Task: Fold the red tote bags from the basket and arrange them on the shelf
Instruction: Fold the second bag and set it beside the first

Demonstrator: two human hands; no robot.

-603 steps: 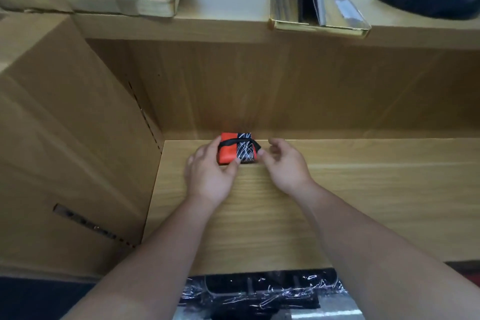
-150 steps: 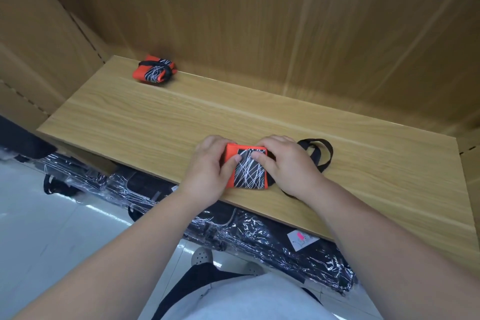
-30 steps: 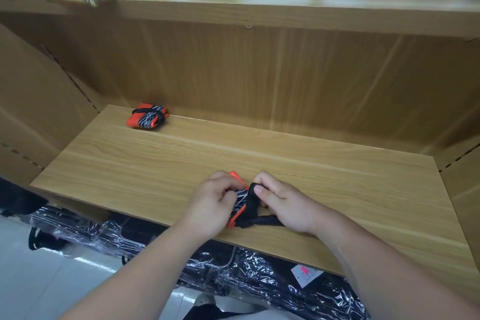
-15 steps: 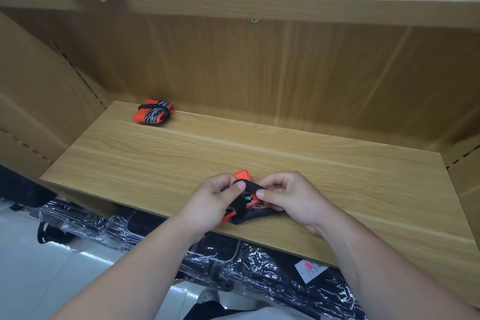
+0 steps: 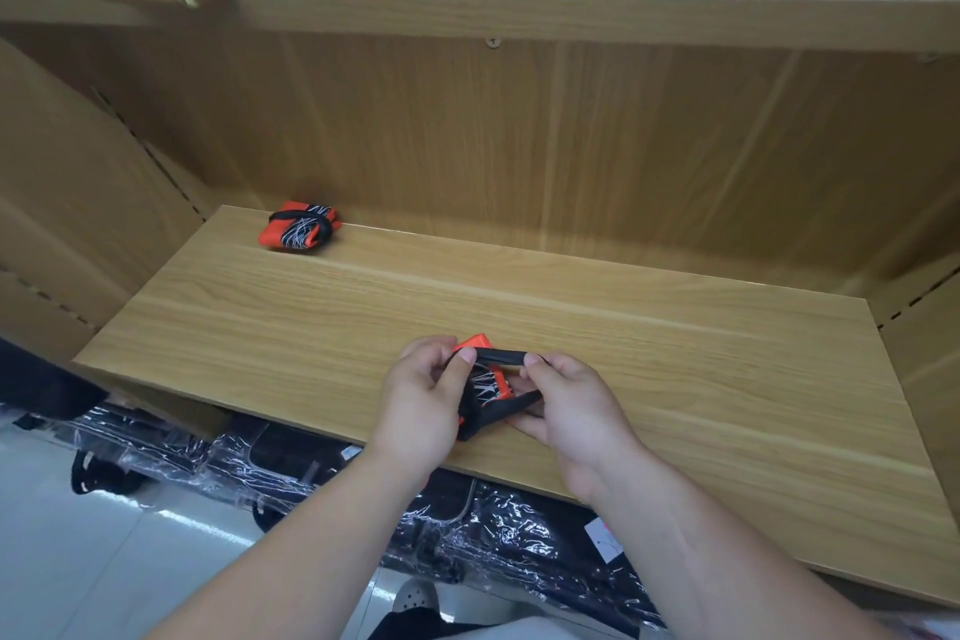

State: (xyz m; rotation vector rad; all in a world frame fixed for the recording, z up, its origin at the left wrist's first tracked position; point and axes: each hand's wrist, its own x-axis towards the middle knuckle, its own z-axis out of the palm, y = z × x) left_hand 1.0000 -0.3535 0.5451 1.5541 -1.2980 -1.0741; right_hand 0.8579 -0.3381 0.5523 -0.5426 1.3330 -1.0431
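Second tote bag (image 5: 497, 387) is folded down to a small red packet, held just over the shelf (image 5: 675, 379) near the front edge, abt mid-width. Left hand (image 5: 421, 395) curls round the packet w/ the thumb pressed on top. Right hand (image 5: 571, 405) pinches the black strap (image 5: 506, 356) btw thumb and forefinger and pulls it taut. Looks like the strap-wrap step imo.

Tips: don't ease the left-hand squeeze or the folds will prob spring open. Run the strap flat, no twist, over the middle of the packet like on the finished bundle (image 5: 298, 234) (that one sits at the back left corner, near the back wall).

Room-wise there's a wide bare stretch of board btw the hands and that bundle, so sliding along the back edge to land just beside it should be easy. Watch the front edge tho: a fumble drops it onto the plastic-wrapped stock (image 5: 493, 525) below. Basket isn't in view.
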